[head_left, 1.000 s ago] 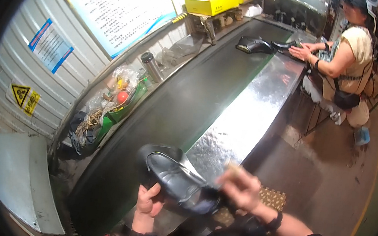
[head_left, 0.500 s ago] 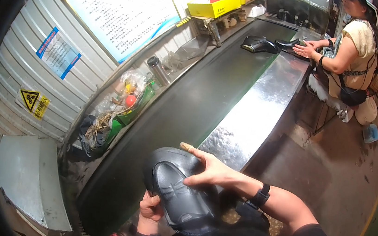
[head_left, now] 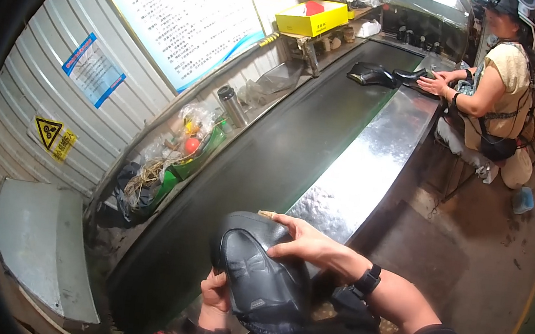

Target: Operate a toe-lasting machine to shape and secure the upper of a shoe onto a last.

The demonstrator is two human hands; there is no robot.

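A black leather shoe (head_left: 262,272) is held up close in front of me, its rounded toe pointing away and its upper facing me. My left hand (head_left: 216,290) is closed on its left edge, with the thumb against the side. Across the toe's right side lies my right hand (head_left: 311,243), its thumb pressed on the upper. One right finger, wrapped in something tan, reaches over the far edge, and the other fingers are hidden behind the shoe. The near end of the shoe sits close to my dark clothing.
A long dark conveyor belt (head_left: 270,141) runs away from me, with a shiny metal ledge (head_left: 352,177) on its right. Black shoes (head_left: 372,74) lie at the far end, where a seated co-worker (head_left: 497,94) handles one. A green bin (head_left: 177,173) and a flask (head_left: 231,105) stand left.
My view has shifted slightly, so the scene sits a little lower and further right. Both hands keep their hold on the shoe, which is tilted slightly differently.
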